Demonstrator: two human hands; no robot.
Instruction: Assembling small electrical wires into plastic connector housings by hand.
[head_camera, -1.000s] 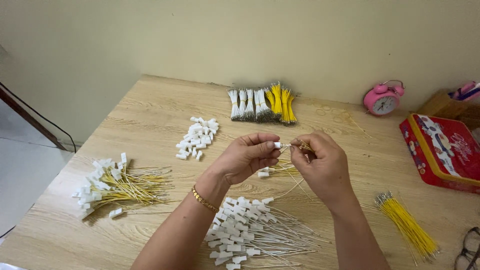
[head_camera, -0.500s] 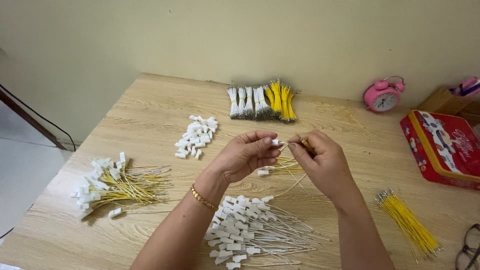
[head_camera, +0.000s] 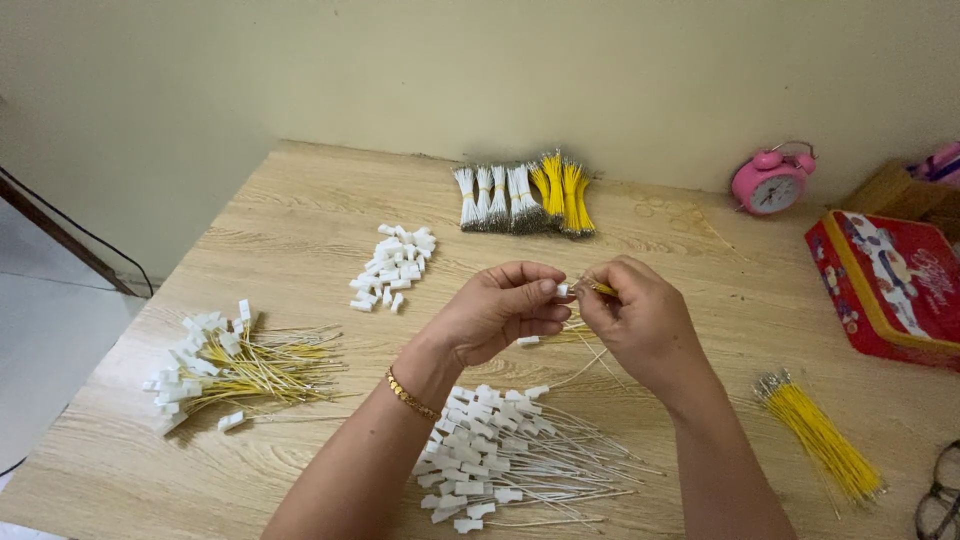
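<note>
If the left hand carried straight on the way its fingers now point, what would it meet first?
The left hand points right, so it would most likely meet the right hand first: their fingertips already pinch together around a small white connector and yellow wire.

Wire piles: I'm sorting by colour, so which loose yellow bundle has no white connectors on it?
The yellow bundle at the table's right edge, beside the right hand's forearm; bare wires only.
</note>
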